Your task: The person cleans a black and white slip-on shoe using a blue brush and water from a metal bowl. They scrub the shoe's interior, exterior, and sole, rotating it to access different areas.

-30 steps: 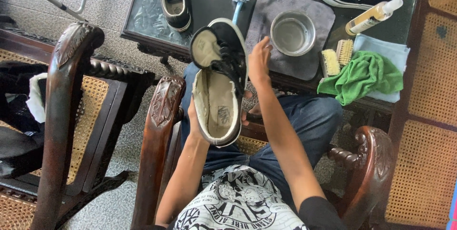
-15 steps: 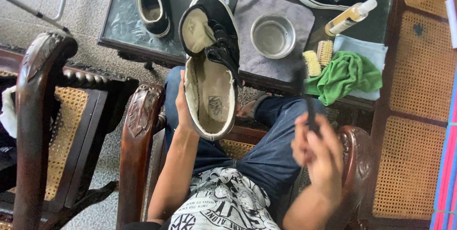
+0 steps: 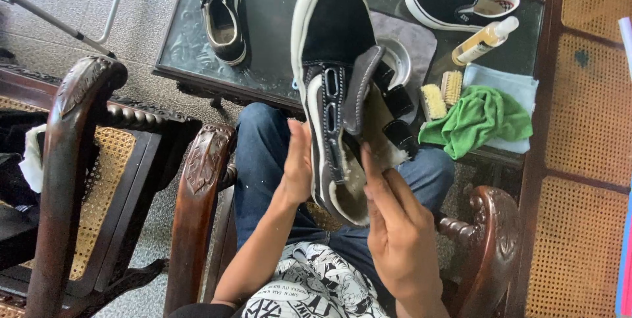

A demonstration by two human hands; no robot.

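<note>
Left hand [image 3: 297,163] cups the shoe [image 3: 336,81] from its left; right hand [image 3: 395,226], fingers loosely curled, grips its near heel above the counter [image 3: 276,35].

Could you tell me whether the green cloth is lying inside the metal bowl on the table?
No, the green cloth lies crumpled on a light blue cloth at the table's right edge, apart from the metal bowl.

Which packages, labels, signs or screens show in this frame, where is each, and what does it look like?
Bottle: lying on the dark table near the green cloth; slim, clear with amber liquid, white cap, pale label.
Insole labels: inside the pair of black slip-on shoes at the table's far right; small printed patches on pale insoles.
Print on the shirt: bottom of frame; black on white.
No signs or screens.
</note>
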